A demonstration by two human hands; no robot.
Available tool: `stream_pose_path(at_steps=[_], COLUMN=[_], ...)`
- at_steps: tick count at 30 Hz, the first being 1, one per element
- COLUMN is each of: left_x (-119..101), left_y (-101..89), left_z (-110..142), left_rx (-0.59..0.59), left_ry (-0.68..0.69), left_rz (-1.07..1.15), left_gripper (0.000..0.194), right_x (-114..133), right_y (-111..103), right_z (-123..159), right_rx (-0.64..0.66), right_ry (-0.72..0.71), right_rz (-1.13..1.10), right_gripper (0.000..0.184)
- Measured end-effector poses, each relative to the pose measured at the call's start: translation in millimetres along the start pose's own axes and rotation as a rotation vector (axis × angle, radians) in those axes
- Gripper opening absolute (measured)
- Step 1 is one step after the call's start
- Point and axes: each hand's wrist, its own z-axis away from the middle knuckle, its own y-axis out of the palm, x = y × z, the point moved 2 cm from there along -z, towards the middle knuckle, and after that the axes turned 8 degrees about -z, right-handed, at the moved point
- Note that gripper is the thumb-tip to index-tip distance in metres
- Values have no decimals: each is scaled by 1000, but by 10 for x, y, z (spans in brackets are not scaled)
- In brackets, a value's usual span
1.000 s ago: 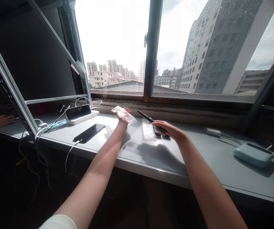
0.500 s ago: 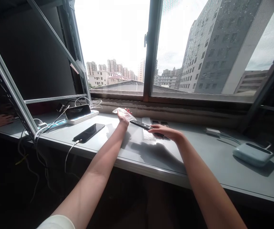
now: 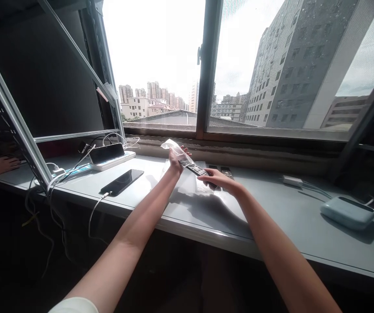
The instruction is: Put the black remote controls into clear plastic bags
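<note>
The buttons on the dark remote control (image 3: 195,168) show as pale dots, and any print on them is too small to read; the same goes for the two remotes (image 3: 228,172) lying behind it, toward the desk's far edge. Whatever marks the power strip (image 3: 115,161) carries are also too small to make out.

Your right hand (image 3: 218,179) grips the remote control by its near end, above the desk (image 3: 272,208) and closer to its far edge than its near one. Your left hand (image 3: 176,160) grasps a clear plastic bag (image 3: 171,144), and the remote's far end meets the bag there; how far it sits inside, you can't tell. Below lie more clear bags (image 3: 203,190), partly covered by your right hand.

To your left, a black phone (image 3: 121,181) lies flat, its white cable (image 3: 91,217) dropping over the near edge. Another phone (image 3: 107,153) leans on the power strip. A metal post (image 3: 17,117) stands between you and another person's hand (image 3: 7,164) at the desk's left end. Toward the right end sit a white adapter (image 3: 292,180) and a pale blue device (image 3: 348,212).
</note>
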Motion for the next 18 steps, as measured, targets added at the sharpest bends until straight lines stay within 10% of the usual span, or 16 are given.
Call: stream_pose_path(at_steps=[8,14,18], left_x=[46,209,286], left_y=[112,120,147], left_z=[138,192,196], left_rx=[47,92,179], left_ry=[-56,-100,-119], left_rz=[-17,-97,-152], left_gripper=[62,63,61], right_x=[-25,-136,-126], right_y=[99,45,16], right_z=[-40,-105,-118], right_rx=[-123,-184,-188], right_ry=[0,-51,-101], right_rz=[-126,-161,-167], right_gripper=[37,105,85])
